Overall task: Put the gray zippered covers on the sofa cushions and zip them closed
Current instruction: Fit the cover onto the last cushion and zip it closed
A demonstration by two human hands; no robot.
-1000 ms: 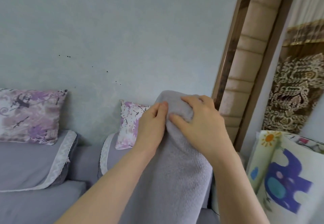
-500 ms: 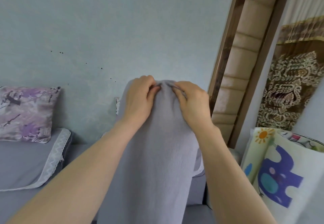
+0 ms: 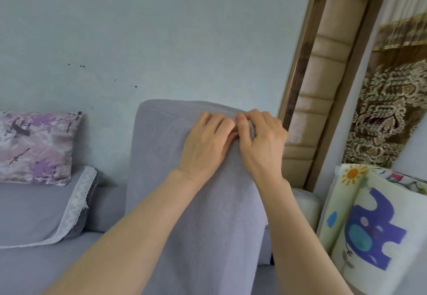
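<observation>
A large sofa cushion in its gray cover (image 3: 166,170) stands upright in front of me on the gray sofa (image 3: 34,269). My left hand (image 3: 205,144) and my right hand (image 3: 261,142) sit side by side on its top right edge. Both have curled fingers pinching the cover's fabric there, fingertips nearly touching. The zipper itself is hidden under the fingers.
A purple floral pillow (image 3: 34,147) leans on the wall at the left, above a lace-edged gray back cushion (image 3: 41,211). A child's elephant-print quilt (image 3: 374,230) lies at the right. A padded beige panel in a brown frame (image 3: 323,86) stands behind the cushion.
The cushion has turned to show its broad face and flat top edge. Both hands have shifted right along that top edge, staying pinched on the fabric. The second floral pillow is now hidden.
</observation>
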